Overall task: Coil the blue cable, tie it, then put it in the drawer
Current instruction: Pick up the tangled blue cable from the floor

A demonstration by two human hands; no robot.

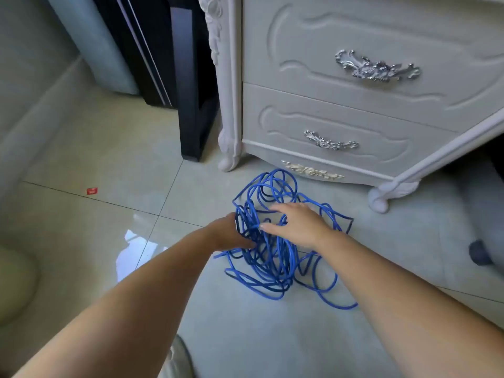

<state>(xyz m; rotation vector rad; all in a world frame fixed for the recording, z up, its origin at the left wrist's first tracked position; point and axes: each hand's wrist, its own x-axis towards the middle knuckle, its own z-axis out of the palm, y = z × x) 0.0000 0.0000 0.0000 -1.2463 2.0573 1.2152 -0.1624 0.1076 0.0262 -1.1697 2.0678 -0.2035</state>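
The blue cable [275,257] lies in a loose tangled heap on the tiled floor, just in front of the white cabinet. My left hand [227,233] reaches into the heap's left side. Its thumb lies across several strands and its fingers are hidden among the loops, gripping a bunch. My right hand [298,223] rests on top of the tangle with fingers straight and spread. The cabinet's upper drawer [313,45] and lower drawer [286,124] are both closed, each with a silver ornate handle.
The cabinet's curved white feet [379,199] stand right behind the cable. A black furniture panel [191,105] stands to the cabinet's left. A small red scrap [92,191] lies on the tiles at left. A grey object [480,252] sits at the right edge.
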